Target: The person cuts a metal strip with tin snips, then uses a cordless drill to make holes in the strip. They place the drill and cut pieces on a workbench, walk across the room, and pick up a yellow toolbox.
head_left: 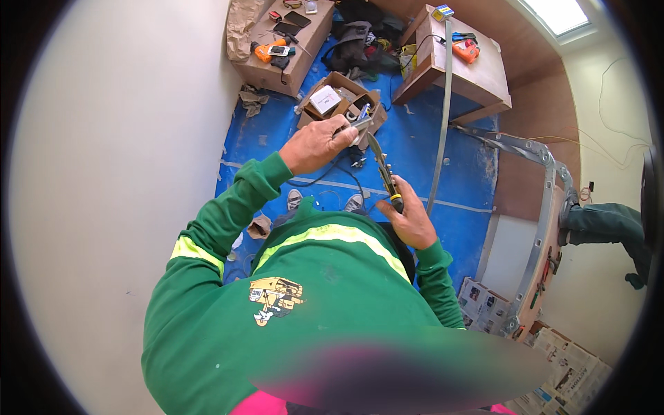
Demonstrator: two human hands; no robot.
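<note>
Thumb and fingers of the left hand pinch a small grey-white piece; the right hand, nearer the body, grips a black-and-yellow-handled tool, its blade tilted up toward that piece. Just past the left hand, an open cardboard box stands on the blue floor covering. Farther beyond that hand, a counter carries an orange tool. Well right of the right hand is another person's leg.
</note>
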